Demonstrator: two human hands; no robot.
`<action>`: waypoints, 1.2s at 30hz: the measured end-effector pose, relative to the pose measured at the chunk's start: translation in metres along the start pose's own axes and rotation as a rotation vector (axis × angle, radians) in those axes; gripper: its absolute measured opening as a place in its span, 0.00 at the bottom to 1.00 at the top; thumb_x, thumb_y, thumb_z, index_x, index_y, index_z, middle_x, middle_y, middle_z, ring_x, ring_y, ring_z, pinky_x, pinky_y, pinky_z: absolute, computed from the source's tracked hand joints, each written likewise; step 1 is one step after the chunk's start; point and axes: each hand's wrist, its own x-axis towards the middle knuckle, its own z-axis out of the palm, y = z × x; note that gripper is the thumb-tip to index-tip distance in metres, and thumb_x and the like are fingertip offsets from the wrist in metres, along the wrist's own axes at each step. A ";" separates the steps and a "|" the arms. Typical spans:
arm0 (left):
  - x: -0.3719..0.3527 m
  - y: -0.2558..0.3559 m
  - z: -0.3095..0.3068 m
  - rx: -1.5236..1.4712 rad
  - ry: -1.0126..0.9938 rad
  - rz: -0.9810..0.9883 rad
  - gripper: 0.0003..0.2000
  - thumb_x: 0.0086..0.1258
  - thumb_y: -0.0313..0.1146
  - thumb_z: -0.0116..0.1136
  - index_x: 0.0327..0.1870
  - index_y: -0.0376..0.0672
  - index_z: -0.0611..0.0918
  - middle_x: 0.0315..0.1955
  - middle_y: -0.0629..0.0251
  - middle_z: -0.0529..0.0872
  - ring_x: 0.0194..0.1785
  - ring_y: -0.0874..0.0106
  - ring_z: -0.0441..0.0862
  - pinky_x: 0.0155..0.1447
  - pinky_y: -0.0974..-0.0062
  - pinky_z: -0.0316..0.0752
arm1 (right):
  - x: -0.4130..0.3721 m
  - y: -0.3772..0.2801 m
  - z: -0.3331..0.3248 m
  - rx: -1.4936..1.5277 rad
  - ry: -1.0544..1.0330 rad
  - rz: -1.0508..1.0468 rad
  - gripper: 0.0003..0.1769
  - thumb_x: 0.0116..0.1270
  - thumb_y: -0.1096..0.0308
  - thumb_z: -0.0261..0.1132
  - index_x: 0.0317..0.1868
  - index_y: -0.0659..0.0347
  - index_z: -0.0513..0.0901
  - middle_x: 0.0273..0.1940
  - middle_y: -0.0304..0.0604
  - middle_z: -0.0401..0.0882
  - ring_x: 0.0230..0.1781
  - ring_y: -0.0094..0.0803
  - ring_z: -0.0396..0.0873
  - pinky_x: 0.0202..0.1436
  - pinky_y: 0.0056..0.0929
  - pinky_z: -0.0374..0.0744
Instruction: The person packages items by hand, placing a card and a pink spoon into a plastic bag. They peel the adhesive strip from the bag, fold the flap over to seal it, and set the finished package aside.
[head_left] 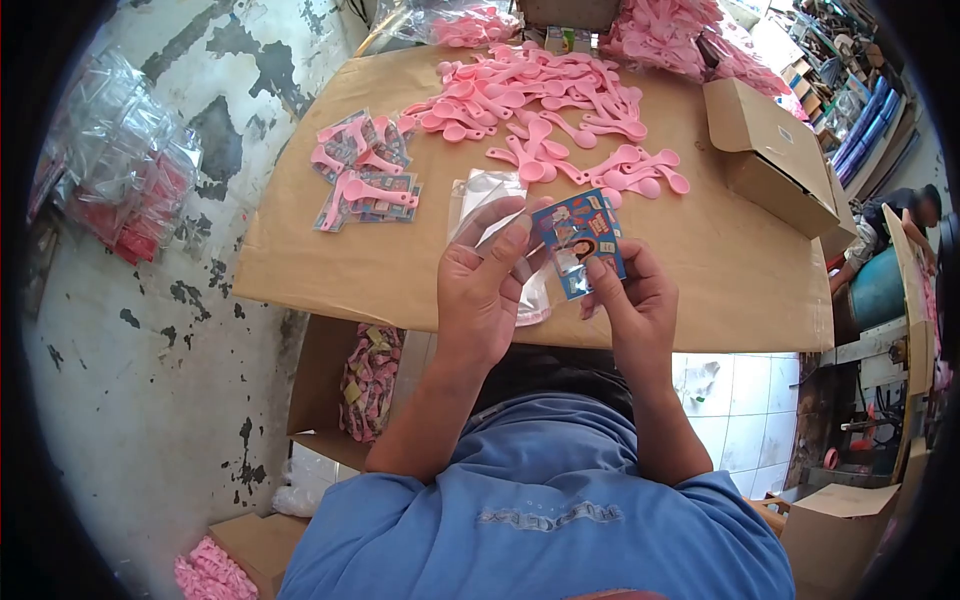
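Observation:
My left hand (478, 285) is closed on a clear plastic bag (538, 262), thumb against its near side. In my right hand (642, 305) a blue printed card (578, 232) is pinched between thumb and fingers, its left edge overlapping the bag in this view. Beneath my hands, a stack of clear plastic bags (485, 190) lies on the brown-covered table (370, 275). Beyond them spreads a heap of pink plastic spoons (530, 90). To the left sit several bagged cards (330, 212) with pink spoons (375, 192) on them.
An open cardboard box (770, 150) stands at the table's right side. Bulk bags of pink spoons (665, 35) are at the back. Clear packaging (125, 150) hangs by the left wall. Another person (880, 235) is at far right. Below the table is a box (320, 375) with pink contents.

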 end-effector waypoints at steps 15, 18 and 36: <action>0.009 -0.002 -0.009 0.145 -0.063 -0.028 0.14 0.79 0.26 0.61 0.61 0.31 0.81 0.55 0.43 0.88 0.56 0.64 0.90 0.58 0.66 0.88 | 0.013 0.006 -0.019 0.039 -0.136 0.167 0.11 0.75 0.73 0.71 0.52 0.67 0.81 0.37 0.37 0.84 0.34 0.20 0.82 0.38 0.20 0.81; 0.008 -0.009 -0.006 0.164 -0.095 -0.069 0.14 0.79 0.26 0.61 0.61 0.30 0.81 0.56 0.45 0.88 0.57 0.65 0.89 0.58 0.67 0.87 | 0.012 0.007 -0.011 0.081 -0.094 0.129 0.10 0.75 0.73 0.71 0.51 0.66 0.81 0.39 0.38 0.84 0.36 0.19 0.82 0.40 0.20 0.81; 0.009 0.003 -0.005 -0.101 -0.106 0.110 0.30 0.82 0.22 0.49 0.82 0.46 0.60 0.73 0.39 0.72 0.79 0.51 0.70 0.77 0.55 0.74 | 0.008 0.033 0.016 0.119 -0.080 0.148 0.12 0.75 0.71 0.71 0.54 0.66 0.82 0.41 0.37 0.86 0.39 0.18 0.83 0.45 0.20 0.80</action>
